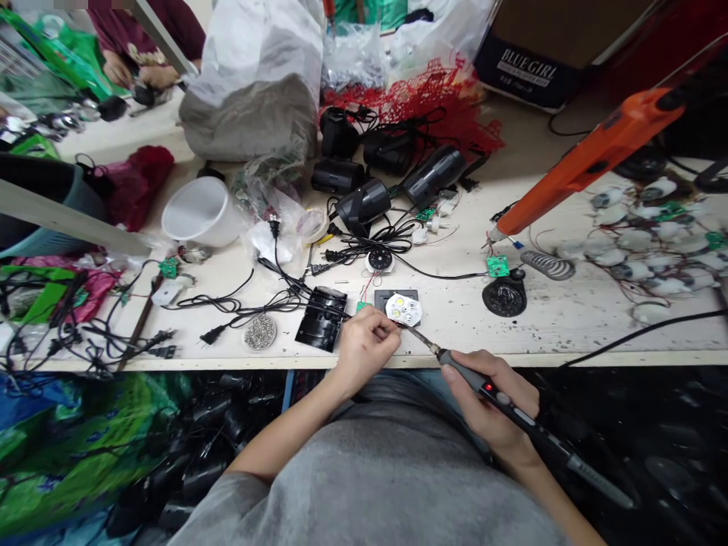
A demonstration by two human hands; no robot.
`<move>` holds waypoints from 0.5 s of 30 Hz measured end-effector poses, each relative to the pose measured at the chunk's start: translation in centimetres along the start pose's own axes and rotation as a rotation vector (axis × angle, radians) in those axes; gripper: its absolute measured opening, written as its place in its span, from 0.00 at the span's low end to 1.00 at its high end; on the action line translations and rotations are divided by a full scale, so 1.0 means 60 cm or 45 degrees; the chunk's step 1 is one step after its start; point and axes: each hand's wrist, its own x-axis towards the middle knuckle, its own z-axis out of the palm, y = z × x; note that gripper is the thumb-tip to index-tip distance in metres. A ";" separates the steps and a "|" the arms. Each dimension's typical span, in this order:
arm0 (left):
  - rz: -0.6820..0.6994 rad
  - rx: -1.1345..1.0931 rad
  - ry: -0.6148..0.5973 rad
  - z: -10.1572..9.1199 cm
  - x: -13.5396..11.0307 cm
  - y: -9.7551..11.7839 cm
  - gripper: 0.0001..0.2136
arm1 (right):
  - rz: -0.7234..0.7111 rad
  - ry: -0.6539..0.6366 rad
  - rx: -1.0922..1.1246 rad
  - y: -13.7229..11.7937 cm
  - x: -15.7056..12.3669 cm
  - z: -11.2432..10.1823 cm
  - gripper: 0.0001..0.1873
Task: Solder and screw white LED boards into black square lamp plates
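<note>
My right hand (494,402) is wrapped round a soldering iron (469,371) with a glowing red light on its handle. The iron's tip points left, at the near edge of a white round LED board (403,308). That board rests on a dark flat block (382,296). Close by on the left, my left hand (368,341) is closed in a pinch, and its fingers hide what they hold. Just beyond those fingers shows a small green circuit board (362,306) with thin red wires. An open black housing (321,318) lies left of my left hand.
Black lamp housings (364,205) and tangled cords lie at the back. An orange stand (591,163) slants over the right side, near a coiled spring holder (549,262). A white tub (199,212) and a dish of small metal parts (260,332) stand left. Another person's hands (139,76) work at upper left.
</note>
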 end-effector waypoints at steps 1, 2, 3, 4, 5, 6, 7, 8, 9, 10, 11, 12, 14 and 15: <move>-0.001 0.003 -0.002 0.000 0.000 0.000 0.05 | -0.001 0.009 -0.005 -0.001 0.000 -0.003 0.11; -0.004 0.006 -0.003 0.000 0.000 0.000 0.05 | -0.004 0.019 -0.011 -0.002 0.000 -0.006 0.11; -0.007 0.007 -0.003 0.000 0.001 0.000 0.05 | -0.008 0.027 -0.016 -0.004 0.001 -0.008 0.11; -0.011 0.006 -0.002 0.000 0.001 0.000 0.05 | -0.014 0.031 -0.015 -0.006 0.002 -0.010 0.10; -0.014 0.005 0.000 0.000 0.000 0.000 0.05 | -0.021 0.039 -0.007 -0.007 0.004 -0.010 0.10; -0.015 0.004 0.002 0.001 0.000 0.000 0.05 | -0.027 0.045 0.005 -0.009 0.006 -0.010 0.09; -0.014 0.003 0.005 0.001 0.000 0.000 0.05 | -0.032 0.047 0.016 -0.010 0.008 -0.009 0.09; -0.010 0.003 0.008 0.001 0.000 -0.001 0.05 | -0.032 0.045 0.022 -0.011 0.009 -0.007 0.08; -0.005 0.003 0.011 0.001 -0.001 -0.001 0.05 | -0.034 0.048 0.022 -0.012 0.010 -0.005 0.08; 0.001 0.003 0.015 0.001 -0.001 -0.001 0.05 | -0.034 0.044 0.020 -0.012 0.010 -0.003 0.07; 0.008 0.004 0.017 0.001 -0.002 -0.001 0.05 | -0.031 0.040 0.017 -0.012 0.010 -0.001 0.07; 0.014 0.005 0.018 0.001 -0.002 -0.001 0.05 | -0.030 0.037 0.015 -0.012 0.010 0.000 0.07; 0.022 0.007 0.019 0.001 -0.002 -0.001 0.05 | -0.029 0.032 0.016 -0.011 0.009 0.003 0.08; 0.023 0.008 0.020 0.001 -0.002 -0.001 0.05 | -0.029 0.029 0.016 -0.010 0.009 0.004 0.08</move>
